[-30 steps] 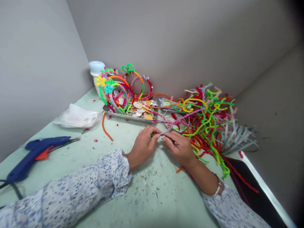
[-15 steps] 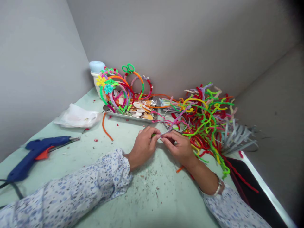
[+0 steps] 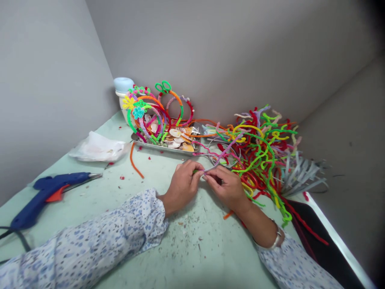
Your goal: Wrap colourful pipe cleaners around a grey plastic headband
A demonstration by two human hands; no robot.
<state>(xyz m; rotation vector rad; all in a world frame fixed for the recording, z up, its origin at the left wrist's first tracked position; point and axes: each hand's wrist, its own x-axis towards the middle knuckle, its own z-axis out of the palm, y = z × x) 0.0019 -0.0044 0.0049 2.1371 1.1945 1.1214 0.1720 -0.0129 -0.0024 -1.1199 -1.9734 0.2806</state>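
Observation:
My left hand [image 3: 183, 187] and my right hand [image 3: 229, 188] meet over the middle of the table, fingertips nearly touching. Both are closed in a pinch on a purple pipe cleaner [image 3: 225, 151], whose free end slants up and to the right. A thin grey band seems to run along its lower part, but the fingers hide most of it. Just beyond my right hand spreads a tangled heap of pipe cleaners [image 3: 261, 146] in red, green, yellow and other colours.
Behind my hands, a metal tray [image 3: 168, 150] bears shell-like pieces and several fuzzy headbands [image 3: 150, 120]. At left lie a blue glue gun [image 3: 49, 194] and a plastic bag [image 3: 98, 148]. Grey strips [image 3: 302, 174] fan out at right. An orange pipe cleaner [image 3: 134, 162] lies near the tray.
Both hands keep their pinch in almost the same place. The fingers of my right hand have shifted very slightly; otherwise only the view has moved a little.

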